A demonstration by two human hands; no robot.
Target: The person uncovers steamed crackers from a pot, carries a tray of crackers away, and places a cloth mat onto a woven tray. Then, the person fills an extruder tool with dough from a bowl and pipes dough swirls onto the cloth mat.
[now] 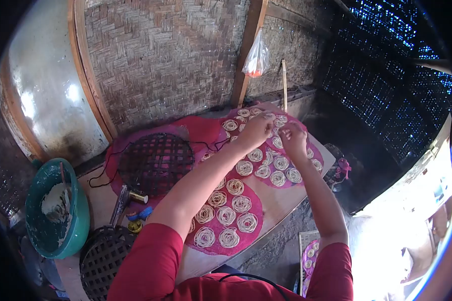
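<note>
Both my arms stretch across a wooden table (276, 205) toward its far end. My left hand (257, 131) is over the far pink sheet, its fingers drawn together; what they hold is too small to make out. Close by on the right, my right hand (293, 136) has its fingers curled above the same sheet, and anything in them is hidden. Pale coiled noodle-like rounds (281, 162) lie in rows on this sheet. Nearer to me, a round pink sheet (255, 230) bears several more coils (229, 237).
At the left are a green basin (80, 220) with pale paste, a black woven tray (155, 163), another black lattice tray (103, 261) and a hammer-like tool (119, 205). A plastic bag (256, 57) hangs by the woven wall. More coils (310, 253) lie lower right.
</note>
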